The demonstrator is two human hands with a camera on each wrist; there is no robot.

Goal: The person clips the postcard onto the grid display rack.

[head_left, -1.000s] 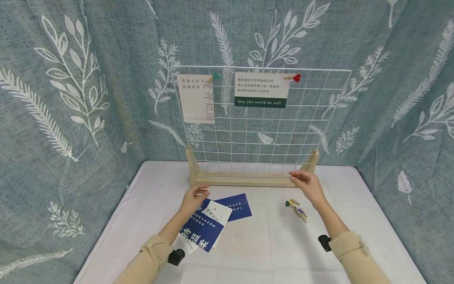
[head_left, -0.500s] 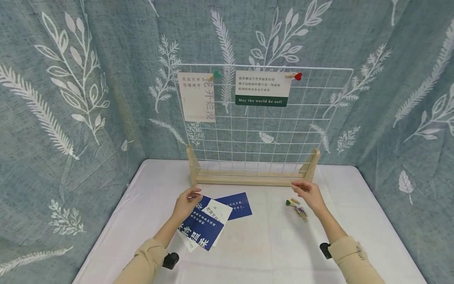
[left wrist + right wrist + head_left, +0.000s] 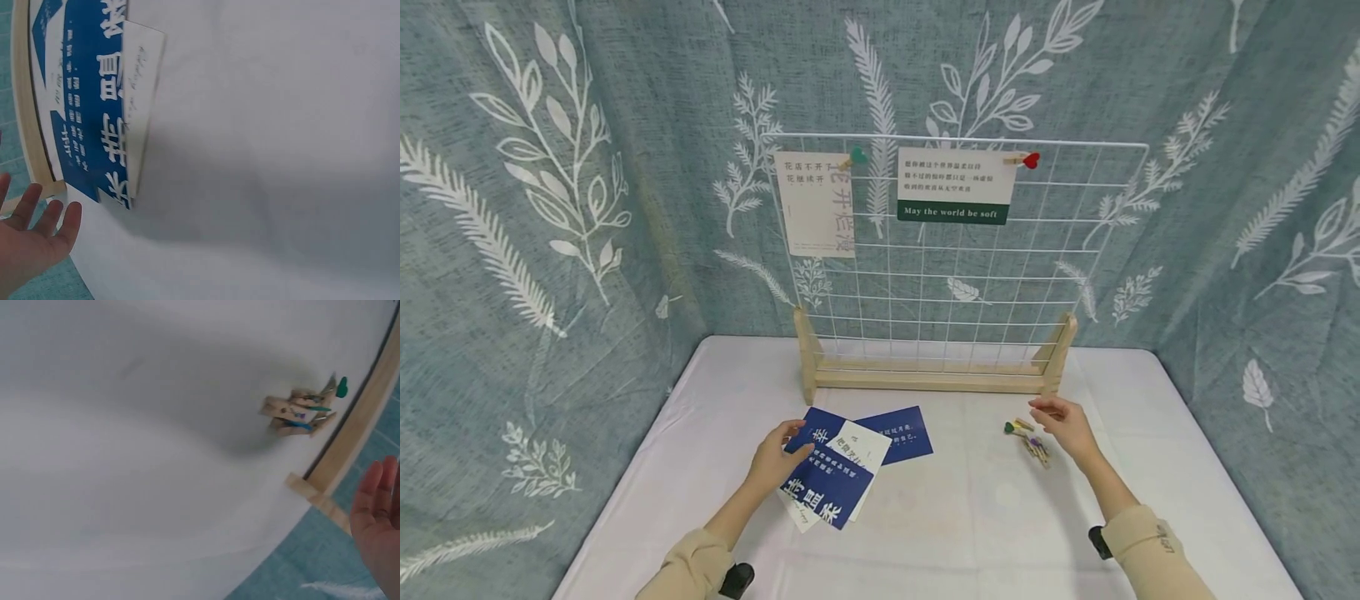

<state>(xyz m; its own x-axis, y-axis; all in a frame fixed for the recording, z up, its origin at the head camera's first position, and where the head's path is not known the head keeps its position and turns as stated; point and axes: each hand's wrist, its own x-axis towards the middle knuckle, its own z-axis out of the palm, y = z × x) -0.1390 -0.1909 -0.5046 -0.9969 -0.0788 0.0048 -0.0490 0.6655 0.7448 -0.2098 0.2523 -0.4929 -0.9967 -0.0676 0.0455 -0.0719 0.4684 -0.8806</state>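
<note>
My left hand (image 3: 772, 460) hovers at the left edge of a pile of overlapping cards, fingers relaxed and holding nothing. On top of the pile lies a blue card (image 3: 833, 490) with white characters. A white card (image 3: 874, 443) sticks out beside it, and another blue card (image 3: 916, 427) is at the far side. In the left wrist view the fingers (image 3: 73, 220) are spread, apart from the cards. My right hand (image 3: 1069, 429), loosely bent and holding nothing, is just right of a small heap of wooden clothespins (image 3: 1036, 450), one bearing a green heart.
A white wire grid (image 3: 947, 287) stands upright in a wooden base (image 3: 925, 381) at the table's back. Clipped high on it are a cream card (image 3: 811, 212) with a green-heart clothespin (image 3: 857, 156) and a white-and-green card (image 3: 953, 187) with a red-heart clothespin (image 3: 1030, 160).
My left hand has moved left and toward me, from the far side of the card pile to its left edge. My right hand has drawn back from the grid's base and slightly right.
</note>
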